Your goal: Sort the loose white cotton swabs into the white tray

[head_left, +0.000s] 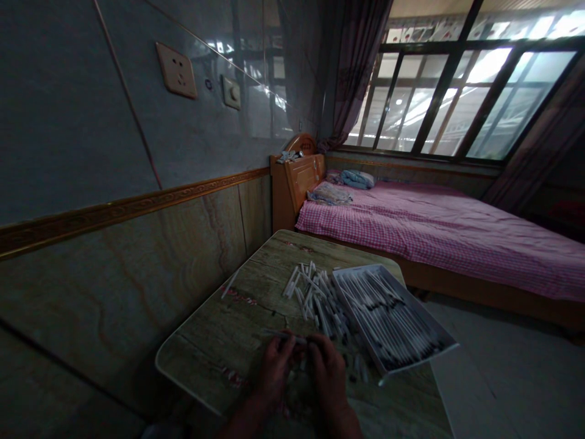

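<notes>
Both hands are close together over the near part of the table (pixel 196 347). A slim pale pen-like stick (pixel 275 333) lies level between them, blurred and partly covered by the fingers. My left hand (pixel 274 366) is closed on it, with its end sticking out to the left. The fingers of my right hand (pixel 327 367) pinch around its dark right part. Just beyond the hands lies a loose heap of short white tubes (pixel 315 292). To the right, a shallow white box (pixel 365 337) holds rows of thin white sticks with dark ends (pixel 397 323).
One white stick (pixel 231 283) lies alone by the table's left edge. A tiled wall (pixel 205 238) with a socket (pixel 177 70) runs along the left. Behind the table stands a bed (pixel 434 225) with a pink checked cover and a wooden headboard (pixel 299 177).
</notes>
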Motion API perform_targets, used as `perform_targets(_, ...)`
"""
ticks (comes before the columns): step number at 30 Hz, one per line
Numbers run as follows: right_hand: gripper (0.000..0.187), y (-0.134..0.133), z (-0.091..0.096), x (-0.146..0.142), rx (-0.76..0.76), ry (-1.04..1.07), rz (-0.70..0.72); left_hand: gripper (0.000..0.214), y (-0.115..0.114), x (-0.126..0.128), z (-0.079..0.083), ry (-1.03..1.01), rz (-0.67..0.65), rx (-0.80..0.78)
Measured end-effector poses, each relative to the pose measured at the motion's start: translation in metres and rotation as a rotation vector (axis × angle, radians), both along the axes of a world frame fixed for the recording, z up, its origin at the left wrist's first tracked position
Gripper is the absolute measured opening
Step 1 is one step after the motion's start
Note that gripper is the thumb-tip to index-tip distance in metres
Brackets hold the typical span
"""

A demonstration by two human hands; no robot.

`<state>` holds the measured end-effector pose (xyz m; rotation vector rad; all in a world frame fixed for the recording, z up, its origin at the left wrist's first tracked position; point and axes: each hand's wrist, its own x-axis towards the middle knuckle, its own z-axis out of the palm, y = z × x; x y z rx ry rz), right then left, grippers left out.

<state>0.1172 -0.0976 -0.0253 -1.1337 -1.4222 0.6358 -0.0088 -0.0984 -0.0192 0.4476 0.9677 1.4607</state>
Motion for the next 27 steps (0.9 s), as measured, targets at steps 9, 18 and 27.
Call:
perform_targets(9,0.018,0.002,0.001,0.002,0.017,0.023,0.006,0.045,0.000,0.001,0.004,0.001,0.020,-0.022)
perform_targets(18,0.017,0.000,0.004,0.003,0.027,0.008,0.017,0.045,-0.003,0.001,0.012,-0.005,0.002,-0.028)
perform_targets(27,0.015,0.001,0.008,0.002,-0.012,0.017,0.046,0.046,-0.002,0.002,0.007,0.047,0.013,-0.019)
